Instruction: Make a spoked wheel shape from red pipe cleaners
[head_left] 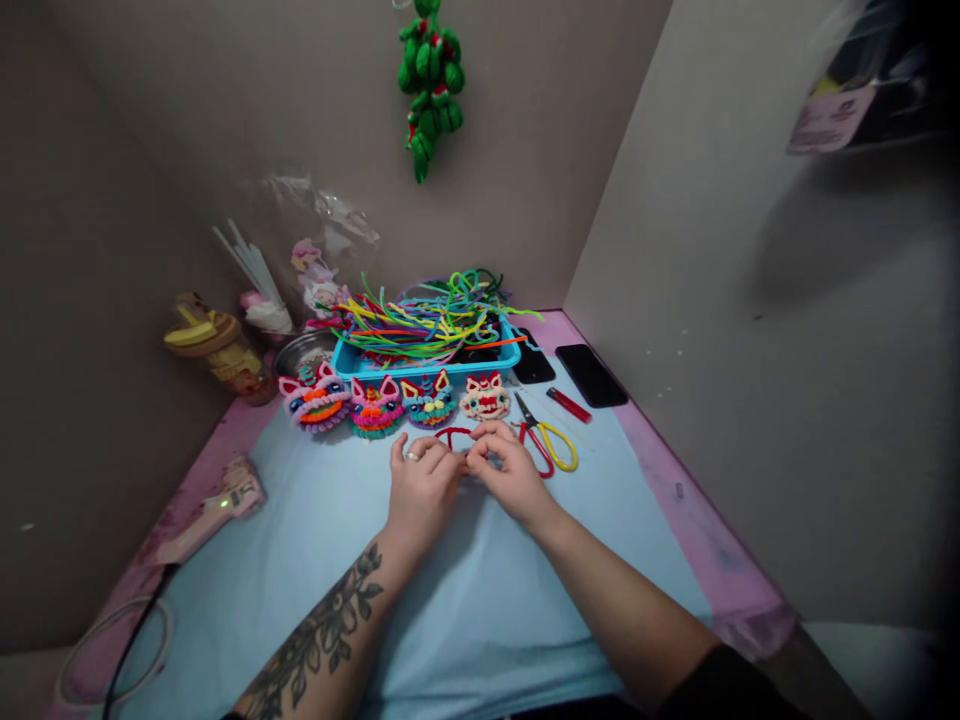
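My left hand (421,487) and my right hand (507,467) meet over the light blue mat (315,560), fingers curled and pinched on a red pipe cleaner (452,435) bent into a loop just beyond them. Just beyond the loop stands a row of several finished pipe-cleaner animal faces (375,403). Red-and-yellow scissors (541,437) lie right of my right hand.
A blue tray (427,357) heaped with coloured pipe cleaners sits at the back. Two black phones (590,374) and a red stick lie at the right. A pink glue gun (217,505) rests at the left, a green ornament (430,80) hangs above.
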